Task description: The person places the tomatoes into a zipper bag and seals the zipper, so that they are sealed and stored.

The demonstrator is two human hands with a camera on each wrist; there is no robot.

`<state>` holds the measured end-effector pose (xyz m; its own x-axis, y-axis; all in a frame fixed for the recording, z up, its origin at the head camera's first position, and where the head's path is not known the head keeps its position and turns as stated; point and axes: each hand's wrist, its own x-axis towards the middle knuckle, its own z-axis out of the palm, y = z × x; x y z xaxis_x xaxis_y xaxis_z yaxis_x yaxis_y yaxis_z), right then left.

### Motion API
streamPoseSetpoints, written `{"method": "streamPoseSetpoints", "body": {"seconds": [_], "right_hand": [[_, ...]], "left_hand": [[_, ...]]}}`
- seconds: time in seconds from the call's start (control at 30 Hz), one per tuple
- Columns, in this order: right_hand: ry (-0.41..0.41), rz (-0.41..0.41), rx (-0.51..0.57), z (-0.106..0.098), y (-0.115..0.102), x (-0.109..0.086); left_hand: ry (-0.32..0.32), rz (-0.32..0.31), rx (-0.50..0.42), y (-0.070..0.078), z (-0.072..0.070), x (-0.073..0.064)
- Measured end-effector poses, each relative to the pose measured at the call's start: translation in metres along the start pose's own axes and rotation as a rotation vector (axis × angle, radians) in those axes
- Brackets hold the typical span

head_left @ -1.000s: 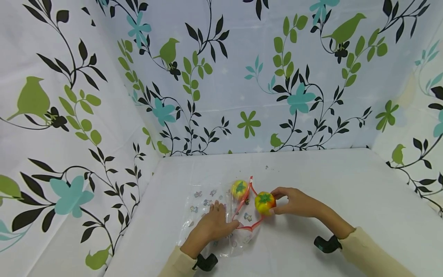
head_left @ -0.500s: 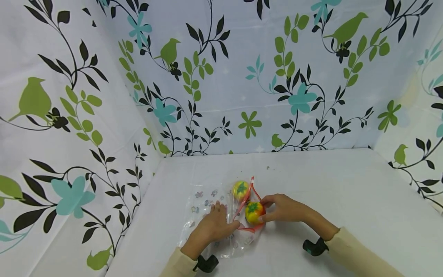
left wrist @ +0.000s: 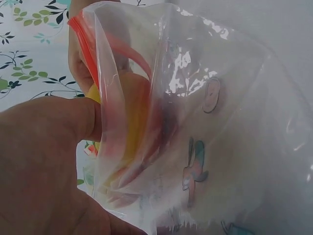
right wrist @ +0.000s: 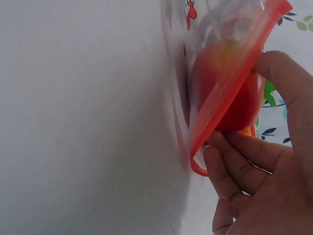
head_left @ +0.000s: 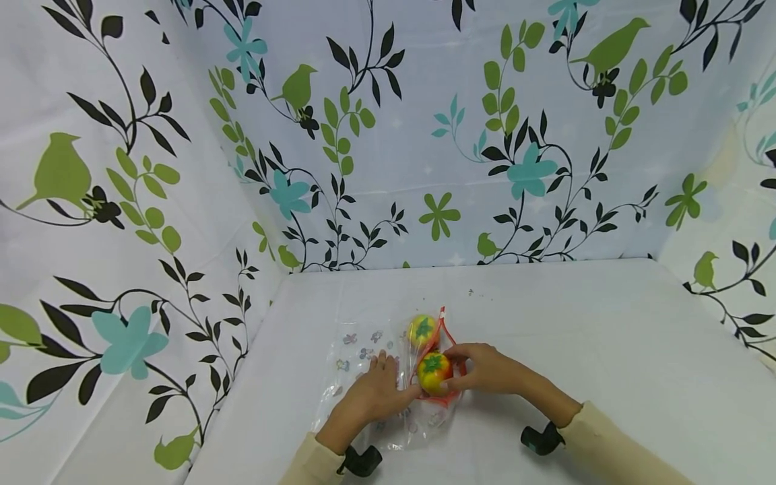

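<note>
A clear plastic zip bag [head_left: 351, 384] with small printed figures and a red zip edge lies on the table, its mouth parted toward the right. My left hand [head_left: 372, 397] rests on the bag, fingers extended and thumb at the mouth. My right hand [head_left: 481, 369] holds a yellow-and-red toy tomato [head_left: 434, 374] with a green star-shaped top between thumb and fingers, at the bag's mouth. In the right wrist view, the red zip edge [right wrist: 234, 88] crosses in front of the tomato. A second toy tomato [head_left: 422, 331] sits just behind it, by the bag's upper part.
A white table [head_left: 576, 323] extends around the bag. Patterned cloth [head_left: 376, 135] with birds and leaves hangs behind and at both sides. Each wrist wears a small black camera, such as the right one [head_left: 541, 439].
My right hand has moved left with the toy tomato, from the right of the red edge into the bag's mouth. The left hand and the second tomato have stayed in place.
</note>
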<state>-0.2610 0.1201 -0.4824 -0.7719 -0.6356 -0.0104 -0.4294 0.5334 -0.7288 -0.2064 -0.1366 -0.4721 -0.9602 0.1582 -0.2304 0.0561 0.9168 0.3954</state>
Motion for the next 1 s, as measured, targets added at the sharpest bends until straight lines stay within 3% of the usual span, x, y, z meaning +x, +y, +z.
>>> {"method": "streamPoseSetpoints", "body": {"seconds": [0.3,0.5,0.8,1.0], "right_hand": [[0.086,-0.022,0.089,0.012,-0.001,0.002],[0.094,-0.050,0.120,0.015,-0.005,0.002],[0.160,-0.097,0.107,0.023,0.000,0.004],[0.153,-0.068,0.082,0.027,-0.006,0.007]], "left_hand": [[-0.002,0.016,-0.009,-0.003,0.001,0.000],[-0.012,0.028,-0.018,-0.004,-0.001,-0.002],[0.005,0.061,-0.037,-0.008,-0.003,-0.003],[-0.002,0.056,-0.048,-0.010,-0.003,-0.003]]}}
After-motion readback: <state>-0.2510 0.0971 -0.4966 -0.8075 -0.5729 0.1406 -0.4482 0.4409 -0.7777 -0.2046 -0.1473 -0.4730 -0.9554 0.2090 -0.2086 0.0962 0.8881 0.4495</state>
